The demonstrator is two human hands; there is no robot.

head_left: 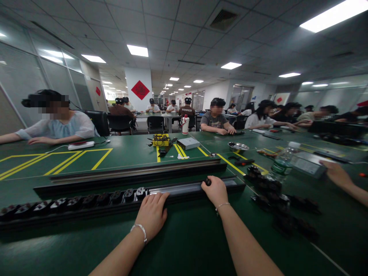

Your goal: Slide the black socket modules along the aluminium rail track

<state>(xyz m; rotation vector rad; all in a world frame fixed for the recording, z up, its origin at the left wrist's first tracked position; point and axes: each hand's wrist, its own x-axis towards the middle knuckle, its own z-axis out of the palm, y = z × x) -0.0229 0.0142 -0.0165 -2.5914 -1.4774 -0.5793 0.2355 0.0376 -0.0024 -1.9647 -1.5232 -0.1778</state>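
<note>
Head view, only one: the left grip [152, 214] lies palm-down on the near edge of a long dark rail [178, 189], fingers loosely extended, not closed around it. The right grip [215, 189] is pinched, thumb and fingers closed on a small dark piece [208, 181], mostly hidden, over the rail's right part. Rail lies across the green counter [184, 245]; a row of dark parts [89, 201] sits along its left stretch, right of that bare. A second dark rail [138, 172] lies just behind. Loose dark parts [264, 186] in a pile at right, near a clear bottle [281, 165]. Step in hand, judging: steadying the rail while handling one piece at its bare stretch. Next move seems to call for a firm left hold, plus the piece kept in line with the channel; whether it touches the rail, can't tell.
</note>
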